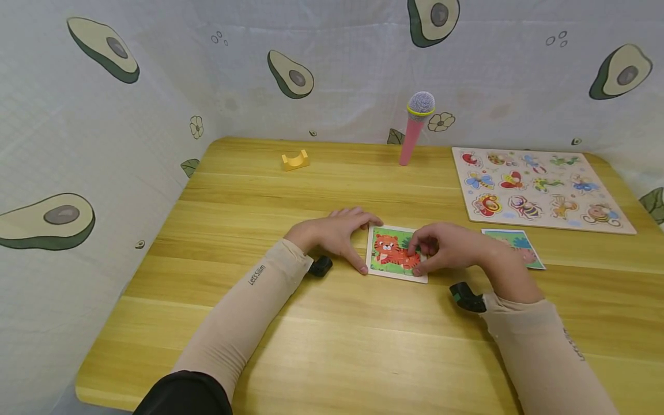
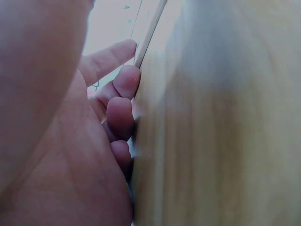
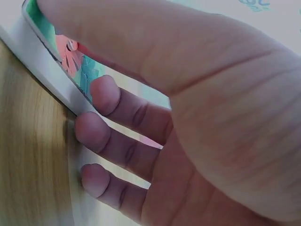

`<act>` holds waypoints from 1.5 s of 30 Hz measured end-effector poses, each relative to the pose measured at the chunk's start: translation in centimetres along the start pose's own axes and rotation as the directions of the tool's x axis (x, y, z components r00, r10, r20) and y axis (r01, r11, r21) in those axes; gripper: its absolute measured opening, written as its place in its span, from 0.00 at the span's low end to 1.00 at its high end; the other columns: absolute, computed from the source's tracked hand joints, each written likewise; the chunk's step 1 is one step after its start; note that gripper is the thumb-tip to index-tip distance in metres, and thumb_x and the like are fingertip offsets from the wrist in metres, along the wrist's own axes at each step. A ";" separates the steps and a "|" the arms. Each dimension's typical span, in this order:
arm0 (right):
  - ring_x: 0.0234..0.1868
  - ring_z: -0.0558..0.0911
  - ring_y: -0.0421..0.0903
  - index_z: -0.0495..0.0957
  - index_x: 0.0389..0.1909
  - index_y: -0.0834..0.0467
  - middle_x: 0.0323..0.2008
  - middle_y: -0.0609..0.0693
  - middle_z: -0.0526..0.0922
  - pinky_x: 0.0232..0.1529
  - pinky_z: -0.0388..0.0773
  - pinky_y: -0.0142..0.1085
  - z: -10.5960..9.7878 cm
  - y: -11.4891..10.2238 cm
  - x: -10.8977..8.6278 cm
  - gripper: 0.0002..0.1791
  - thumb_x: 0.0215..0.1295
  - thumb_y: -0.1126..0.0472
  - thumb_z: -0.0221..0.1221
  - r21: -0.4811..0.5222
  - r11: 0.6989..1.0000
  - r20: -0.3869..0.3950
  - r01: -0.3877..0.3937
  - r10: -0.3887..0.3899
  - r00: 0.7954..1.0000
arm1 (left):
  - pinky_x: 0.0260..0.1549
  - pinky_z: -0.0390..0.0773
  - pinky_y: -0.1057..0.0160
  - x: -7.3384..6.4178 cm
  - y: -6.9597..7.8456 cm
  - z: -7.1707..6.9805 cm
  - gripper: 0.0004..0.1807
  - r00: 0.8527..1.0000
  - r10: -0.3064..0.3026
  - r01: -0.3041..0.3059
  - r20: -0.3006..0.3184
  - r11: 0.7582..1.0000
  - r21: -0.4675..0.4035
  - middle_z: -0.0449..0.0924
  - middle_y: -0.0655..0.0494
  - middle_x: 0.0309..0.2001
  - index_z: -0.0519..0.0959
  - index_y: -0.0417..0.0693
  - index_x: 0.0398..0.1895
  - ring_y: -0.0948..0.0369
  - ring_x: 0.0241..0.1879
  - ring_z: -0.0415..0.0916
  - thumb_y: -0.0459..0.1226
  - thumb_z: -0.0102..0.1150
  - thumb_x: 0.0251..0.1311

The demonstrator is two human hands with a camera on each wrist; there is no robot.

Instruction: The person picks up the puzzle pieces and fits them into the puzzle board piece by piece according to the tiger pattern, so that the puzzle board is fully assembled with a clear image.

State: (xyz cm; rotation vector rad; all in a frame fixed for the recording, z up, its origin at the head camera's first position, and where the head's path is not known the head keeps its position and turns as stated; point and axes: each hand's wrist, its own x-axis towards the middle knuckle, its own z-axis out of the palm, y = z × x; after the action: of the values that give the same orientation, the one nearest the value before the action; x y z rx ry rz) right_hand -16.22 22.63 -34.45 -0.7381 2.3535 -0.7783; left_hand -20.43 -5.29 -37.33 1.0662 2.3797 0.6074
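Observation:
A small square tiger puzzle (image 1: 389, 249) with a pale frame lies flat in the middle of the table, an orange tiger on green. My left hand (image 1: 343, 231) spans its left side, index fingertip at the top left corner and thumb at the bottom left one. On the right half, my right hand (image 1: 450, 246) touches the picture with index finger and thumb, over the tiger's hind part. In the right wrist view the thumb lies across the puzzle (image 3: 49, 40), and the other fingers (image 3: 92, 132) rest loosely by its edge.
A picture card (image 1: 526, 253) lies partly behind the right wrist. Farther back are a wooden insect peg board (image 1: 539, 187), a standing pink toy microphone (image 1: 412, 132) and a yellow arched block (image 1: 295, 161). Avocado-printed cloth (image 1: 353, 86) hangs behind the table (image 1: 249, 196).

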 end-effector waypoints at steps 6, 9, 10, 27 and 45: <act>0.34 0.71 0.46 0.86 0.34 0.54 0.31 0.47 0.76 0.34 0.69 0.37 -0.2 -0.6 0.0 0.11 0.54 0.55 0.76 -0.038 0.998 -0.028 -0.040 0.039 0.999 | 0.61 0.57 0.56 0.0 0.1 -0.2 0.56 1.000 -0.002 0.002 0.000 1.000 0.000 0.64 0.64 0.60 0.62 0.63 0.74 0.62 0.59 0.60 0.63 0.78 0.40; 0.35 0.73 0.46 0.88 0.34 0.54 0.33 0.46 0.78 0.35 0.72 0.37 -0.2 -1.1 0.0 0.10 0.53 0.56 0.77 -0.064 0.997 -0.048 -0.040 0.037 0.998 | 0.62 0.57 0.56 0.0 0.2 -0.3 0.55 1.000 0.001 -0.001 -0.001 1.000 0.003 0.64 0.64 0.60 0.62 0.63 0.74 0.62 0.59 0.60 0.63 0.78 0.41; 0.35 0.73 0.45 0.89 0.34 0.54 0.34 0.46 0.79 0.36 0.72 0.37 -0.2 -1.3 0.0 0.10 0.53 0.56 0.77 -0.071 0.997 -0.050 -0.029 0.026 0.998 | 0.62 0.57 0.56 0.0 0.2 -0.3 0.55 1.000 0.001 -0.001 0.000 1.000 0.002 0.64 0.64 0.60 0.62 0.63 0.74 0.62 0.59 0.60 0.63 0.78 0.41; 0.34 0.74 0.47 0.85 0.41 0.54 0.30 0.48 0.77 0.35 0.72 0.37 -0.7 0.2 -0.1 0.11 0.61 0.55 0.72 0.008 0.998 -0.074 -0.066 0.066 0.995 | 0.60 0.59 0.56 0.1 0.2 -0.6 0.56 1.000 0.001 -0.001 -0.002 1.000 0.006 0.64 0.63 0.58 0.62 0.63 0.74 0.62 0.58 0.60 0.64 0.77 0.41; 0.44 0.70 0.53 0.84 0.49 0.57 0.59 0.63 0.67 0.44 0.69 0.46 0.1 0.8 0.0 0.28 0.52 0.44 0.76 -0.041 0.993 -0.257 -0.109 0.095 0.962 | 0.66 0.54 0.56 0.2 0.0 -0.1 0.55 0.999 -0.043 0.044 0.005 0.999 -0.016 0.65 0.62 0.54 0.49 0.52 0.81 0.61 0.60 0.58 0.55 0.69 0.57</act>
State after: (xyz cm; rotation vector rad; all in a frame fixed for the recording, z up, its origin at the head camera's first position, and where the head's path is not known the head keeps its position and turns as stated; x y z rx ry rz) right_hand -16.37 23.16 -35.05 -0.5609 2.6302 -0.8071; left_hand -20.56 -5.12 -37.32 1.0053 2.3833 0.6066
